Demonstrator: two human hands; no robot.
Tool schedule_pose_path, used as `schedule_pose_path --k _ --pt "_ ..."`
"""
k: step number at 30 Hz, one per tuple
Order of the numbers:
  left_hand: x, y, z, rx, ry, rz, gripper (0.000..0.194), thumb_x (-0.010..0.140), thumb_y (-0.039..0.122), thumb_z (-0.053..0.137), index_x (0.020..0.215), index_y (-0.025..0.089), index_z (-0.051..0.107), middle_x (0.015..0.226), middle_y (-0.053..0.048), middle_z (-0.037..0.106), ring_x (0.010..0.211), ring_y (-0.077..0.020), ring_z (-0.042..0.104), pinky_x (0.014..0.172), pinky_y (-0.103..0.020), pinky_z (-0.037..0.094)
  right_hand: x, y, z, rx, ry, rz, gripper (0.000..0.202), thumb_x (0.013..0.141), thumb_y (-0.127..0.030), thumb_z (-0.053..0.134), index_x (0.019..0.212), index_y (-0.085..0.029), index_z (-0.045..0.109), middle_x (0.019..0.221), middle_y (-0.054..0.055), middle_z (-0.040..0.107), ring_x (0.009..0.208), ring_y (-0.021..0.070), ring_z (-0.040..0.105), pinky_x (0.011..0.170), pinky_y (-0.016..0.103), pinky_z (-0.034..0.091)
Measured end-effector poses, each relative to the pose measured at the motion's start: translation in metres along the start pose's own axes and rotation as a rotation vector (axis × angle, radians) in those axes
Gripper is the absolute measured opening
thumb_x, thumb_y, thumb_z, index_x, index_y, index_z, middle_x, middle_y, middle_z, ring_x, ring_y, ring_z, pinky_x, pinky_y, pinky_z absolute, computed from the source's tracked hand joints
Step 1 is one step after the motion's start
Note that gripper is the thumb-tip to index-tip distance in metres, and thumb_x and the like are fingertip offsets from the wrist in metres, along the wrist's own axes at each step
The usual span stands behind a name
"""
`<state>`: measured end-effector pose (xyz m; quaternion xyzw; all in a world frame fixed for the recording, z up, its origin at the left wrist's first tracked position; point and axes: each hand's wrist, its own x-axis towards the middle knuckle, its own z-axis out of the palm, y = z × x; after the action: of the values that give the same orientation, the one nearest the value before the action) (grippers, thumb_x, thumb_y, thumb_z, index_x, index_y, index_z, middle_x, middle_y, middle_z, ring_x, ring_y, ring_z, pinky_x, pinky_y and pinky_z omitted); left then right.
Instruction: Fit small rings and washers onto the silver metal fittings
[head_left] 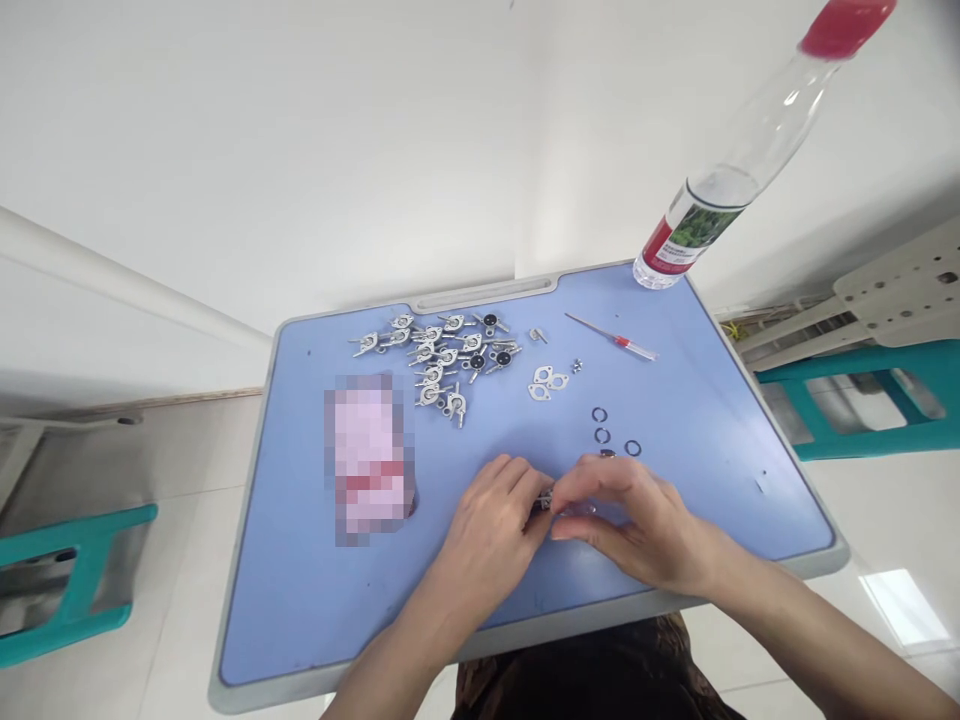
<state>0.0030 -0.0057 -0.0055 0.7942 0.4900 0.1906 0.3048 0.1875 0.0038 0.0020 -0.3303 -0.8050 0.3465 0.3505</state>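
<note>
Above the near part of the blue table, my left hand (491, 510) is closed around a small metal fitting (545, 499), most of it hidden by the fingers. My right hand (649, 520) meets it from the right, thumb and index finger curled in towards the fitting. What lies between those fingertips is too small to tell. Just beyond the right hand are several thin dark rings (627, 446) and a small dark piece (607, 454). Farther back lie flat silver plates with holes (541, 379), tiny metal bits (577, 366) and a group of similar metal fittings (430, 376).
A screwdriver (636, 350) with a red and clear handle lies at the back right. Behind it a red-capped bottle (694, 230) stands at the corner. A blurred pink object (367, 430) lies on the left. Teal stools (862, 395) flank the table (315, 610); a wall is behind.
</note>
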Motion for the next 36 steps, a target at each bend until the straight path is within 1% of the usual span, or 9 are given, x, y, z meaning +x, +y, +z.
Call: schedule_pose_path --k 3,6,14,18,22,27,29,33,36 --pt "0.001 0.000 0.000 -0.005 -0.003 0.006 0.015 0.088 0.013 0.057 0.075 0.020 0.054 0.078 0.000 0.058 0.074 -0.0171 0.051 0.065 -0.031 0.040 0.002 0.002 0.002 -0.028 0.023 -0.103 0.003 0.097 -0.022 0.051 0.100 -0.021 0.051 0.080 0.001 0.066 0.072 0.0123 0.061 0.065 0.025 0.048" --pt "0.000 -0.001 0.001 -0.013 -0.018 0.013 0.016 0.090 0.015 0.055 0.076 0.020 0.053 0.078 0.001 0.057 0.075 -0.0165 0.050 0.068 -0.031 0.041 0.005 0.000 -0.002 -0.019 -0.014 -0.186 0.017 0.098 -0.018 0.045 0.112 -0.019 0.054 0.087 0.005 0.065 0.079 0.0137 0.061 0.068 0.027 0.048" --pt "-0.002 -0.003 0.003 0.001 -0.013 -0.007 0.017 0.085 0.007 0.058 0.077 0.020 0.049 0.079 0.002 0.055 0.077 -0.0165 0.049 0.069 -0.030 0.040 0.007 -0.005 -0.014 0.008 -0.165 -0.075 0.042 0.098 -0.011 0.034 0.140 -0.019 0.038 0.096 0.007 0.058 0.087 0.0171 0.053 0.072 0.032 0.048" --pt "-0.001 -0.002 0.002 -0.009 -0.018 -0.005 0.017 0.087 0.007 0.054 0.076 0.020 0.049 0.078 0.001 0.054 0.076 -0.0164 0.048 0.068 -0.031 0.039 0.008 -0.004 -0.017 0.049 -0.173 -0.094 0.050 0.097 -0.007 0.028 0.145 -0.021 0.030 0.094 0.005 0.059 0.084 0.0164 0.053 0.074 0.032 0.047" --pt "-0.001 -0.002 0.001 -0.006 -0.018 -0.010 0.015 0.088 0.009 0.055 0.079 0.020 0.050 0.079 0.001 0.054 0.076 -0.0165 0.048 0.068 -0.031 0.040 0.007 -0.002 -0.018 0.038 -0.198 -0.069 0.048 0.098 -0.011 0.031 0.146 -0.021 0.028 0.097 0.006 0.059 0.087 0.0172 0.053 0.077 0.033 0.047" --pt "-0.001 -0.002 0.002 0.009 -0.020 -0.019 0.016 0.086 0.008 0.058 0.077 0.019 0.050 0.079 0.002 0.055 0.076 -0.0166 0.048 0.068 -0.031 0.040 0.004 0.001 -0.010 -0.065 -0.097 -0.138 0.042 0.099 -0.021 0.044 0.140 -0.021 0.037 0.100 0.007 0.059 0.086 0.0172 0.053 0.072 0.031 0.047" --pt "-0.001 -0.003 0.003 0.014 -0.016 -0.023 0.015 0.085 0.008 0.059 0.079 0.019 0.051 0.079 0.001 0.055 0.077 -0.0170 0.049 0.068 -0.031 0.040 0.005 0.001 -0.009 -0.068 -0.085 -0.131 0.039 0.099 -0.017 0.041 0.138 -0.020 0.039 0.100 0.008 0.058 0.086 0.0169 0.053 0.071 0.030 0.047" --pt "0.000 -0.002 0.002 -0.005 -0.014 -0.001 0.012 0.087 0.010 0.058 0.083 0.019 0.052 0.082 0.001 0.057 0.078 -0.0170 0.050 0.070 -0.031 0.041 0.005 -0.002 -0.014 0.038 -0.143 -0.060 0.046 0.098 -0.008 0.034 0.142 -0.018 0.033 0.098 0.007 0.058 0.091 0.0165 0.053 0.078 0.032 0.047" --pt "0.000 -0.001 0.001 0.015 -0.035 -0.007 0.009 0.088 0.011 0.058 0.086 0.019 0.054 0.085 0.000 0.058 0.080 -0.0178 0.051 0.073 -0.033 0.042 0.003 -0.001 -0.023 0.060 -0.067 -0.012 0.045 0.097 -0.007 0.033 0.140 -0.017 0.034 0.095 0.006 0.058 0.087 0.0156 0.054 0.077 0.031 0.046"
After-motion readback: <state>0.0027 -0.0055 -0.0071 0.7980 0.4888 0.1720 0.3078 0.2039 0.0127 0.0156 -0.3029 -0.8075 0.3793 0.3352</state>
